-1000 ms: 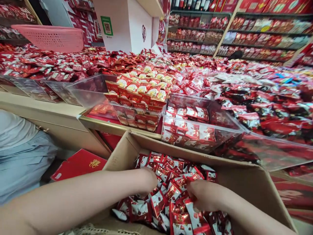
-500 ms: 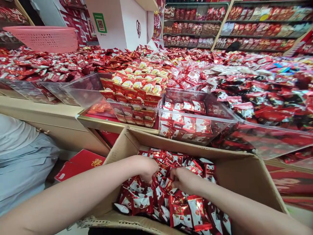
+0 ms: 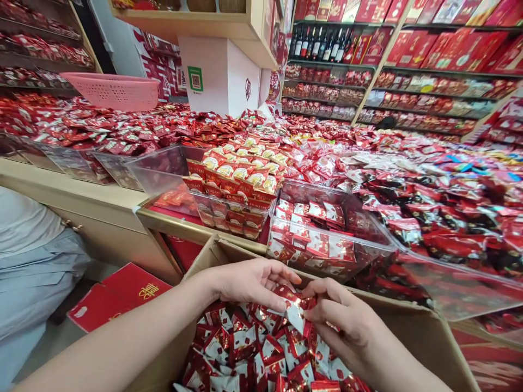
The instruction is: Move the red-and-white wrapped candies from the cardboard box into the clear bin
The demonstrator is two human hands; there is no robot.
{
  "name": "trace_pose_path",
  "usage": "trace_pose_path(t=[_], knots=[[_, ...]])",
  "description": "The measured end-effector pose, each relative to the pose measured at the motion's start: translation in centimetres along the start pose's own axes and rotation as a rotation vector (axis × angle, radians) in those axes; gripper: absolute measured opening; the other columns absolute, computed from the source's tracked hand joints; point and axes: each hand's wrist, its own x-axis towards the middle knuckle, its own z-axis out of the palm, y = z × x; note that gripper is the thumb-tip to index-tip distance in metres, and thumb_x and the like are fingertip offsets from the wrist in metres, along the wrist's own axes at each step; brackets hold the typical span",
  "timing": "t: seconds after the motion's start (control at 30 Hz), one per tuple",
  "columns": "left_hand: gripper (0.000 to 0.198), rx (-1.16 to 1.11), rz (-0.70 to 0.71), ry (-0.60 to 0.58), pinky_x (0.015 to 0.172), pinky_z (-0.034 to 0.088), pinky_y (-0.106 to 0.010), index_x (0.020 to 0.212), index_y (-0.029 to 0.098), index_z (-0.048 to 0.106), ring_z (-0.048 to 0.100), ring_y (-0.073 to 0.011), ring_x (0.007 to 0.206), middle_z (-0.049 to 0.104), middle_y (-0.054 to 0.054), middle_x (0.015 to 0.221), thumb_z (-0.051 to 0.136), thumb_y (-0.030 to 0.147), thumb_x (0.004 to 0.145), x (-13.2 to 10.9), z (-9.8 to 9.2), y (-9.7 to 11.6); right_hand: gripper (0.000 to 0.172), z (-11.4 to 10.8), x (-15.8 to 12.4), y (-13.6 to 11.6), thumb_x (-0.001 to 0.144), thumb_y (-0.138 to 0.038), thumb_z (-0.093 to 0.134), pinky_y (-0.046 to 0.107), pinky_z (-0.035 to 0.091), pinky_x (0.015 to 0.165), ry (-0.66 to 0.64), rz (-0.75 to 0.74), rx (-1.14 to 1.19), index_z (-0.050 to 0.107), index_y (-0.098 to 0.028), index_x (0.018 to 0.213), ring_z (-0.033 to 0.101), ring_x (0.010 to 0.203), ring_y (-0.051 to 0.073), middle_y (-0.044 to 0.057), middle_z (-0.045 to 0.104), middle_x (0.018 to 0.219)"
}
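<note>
Left hand (image 3: 257, 282) and right hand (image 3: 347, 316) jointly grasp red-and-white sachets (image 3: 297, 313) between thumbs and fingers, positioned above the near cardboard box (image 3: 425, 335). Loose sachets (image 3: 245, 343) of matching colours lie inside. Beyond the box's far wall, a clear plastic bin (image 3: 370, 246) contains arranged sachets (image 3: 317, 243); DURIAN-labelled packets (image 3: 241, 182) are stacked immediately left.

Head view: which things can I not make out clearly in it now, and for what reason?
In the head view:
Count of held packets: hidden by fingers of the left hand and right hand.
Floor of the box: under loose packets.
Its near side: cut off by the lower edge.
Other person: cut off by the left edge.
Print on bottles: too small.
</note>
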Motion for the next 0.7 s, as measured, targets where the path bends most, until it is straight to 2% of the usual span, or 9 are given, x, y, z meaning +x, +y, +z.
trace_pose_path(t=[0.13,0.17,0.27,0.33,0.5,0.57,0.63,0.7], knots=[[0.052,0.018,0.058,0.086,0.071,0.042,-0.027,0.109,0.019,0.045,0.054,-0.0099,0.078,0.055,-0.003,0.094,0.065,0.010,0.062,0.4,0.5,-0.4,0.011,0.7,0.2,0.9,0.080,-0.018,0.039,0.029,0.041,0.077,0.145,0.186,0.252,0.051,-0.020,0.080,0.049,0.093,0.017,0.007,0.050,0.100],[0.054,0.016,0.073,0.106,0.071,0.042,-0.027,0.110,0.019,0.044,0.054,-0.0097,0.077,0.054,-0.002,0.091,0.065,0.009,0.061,0.4,0.6,-0.4,0.010,1.0,0.3,1.3,0.080,-0.022,0.040,0.029,0.042,0.075,0.176,0.246,0.356,0.049,-0.020,0.085,0.050,0.090,0.017,0.007,0.051,0.097],[0.059,0.029,0.118,0.150,0.069,0.043,-0.026,0.113,0.020,0.041,0.054,-0.0090,0.074,0.052,0.001,0.087,0.063,0.006,0.060,0.3,0.9,-0.3,0.023,1.4,0.4,2.0,0.080,-0.030,0.044,0.025,0.044,0.059,0.175,0.382,0.674,0.044,-0.020,0.100,0.053,0.071,0.014,0.005,0.054,0.086],[0.060,0.046,0.128,0.152,0.069,0.042,-0.025,0.114,0.021,0.039,0.054,-0.0090,0.075,0.052,0.001,0.086,0.062,0.005,0.061,0.2,1.0,-0.2,0.024,1.3,0.6,2.0,0.078,-0.030,0.047,0.024,0.042,0.053,0.141,0.416,0.801,0.047,-0.019,0.099,0.052,0.060,0.011,0.002,0.056,0.080],[0.057,0.081,0.134,0.186,0.068,0.040,-0.023,0.117,0.021,0.035,0.052,-0.0070,0.072,0.054,0.000,0.086,0.054,0.004,0.066,0.1,0.9,-0.1,0.020,0.7,0.9,1.5,0.077,-0.031,0.050,0.024,0.039,0.052,0.101,0.457,0.913,0.052,-0.017,0.091,0.050,0.052,0.009,-0.001,0.056,0.066],[0.058,0.123,0.125,0.185,0.066,0.040,-0.022,0.118,0.022,0.033,0.052,-0.0065,0.069,0.055,0.001,0.085,0.052,0.004,0.066,0.2,0.8,-0.1,0.025,0.8,1.0,1.3,0.076,-0.035,0.052,0.024,0.039,0.054,0.099,0.444,0.931,0.050,-0.017,0.094,0.050,0.054,0.009,0.000,0.056,0.070],[0.058,0.200,0.106,0.191,0.064,0.040,-0.021,0.119,0.022,0.033,0.051,-0.0066,0.068,0.055,0.001,0.083,0.052,0.006,0.066,0.1,0.8,-0.1,0.027,1.1,1.1,1.4,0.074,-0.036,0.056,0.023,0.039,0.054,0.094,0.439,0.882,0.049,-0.018,0.092,0.048,0.058,0.009,0.000,0.054,0.074],[0.053,0.353,0.047,0.173,0.059,0.040,-0.020,0.116,0.021,0.037,0.051,-0.0074,0.065,0.056,0.001,0.083,0.053,0.011,0.066,0.1,0.7,-0.1,0.021,1.6,1.2,1.9,0.072,-0.033,0.057,0.021,0.037,0.052,0.036,0.457,0.762,0.050,-0.017,0.085,0.045,0.059,0.009,-0.001,0.051,0.070]])
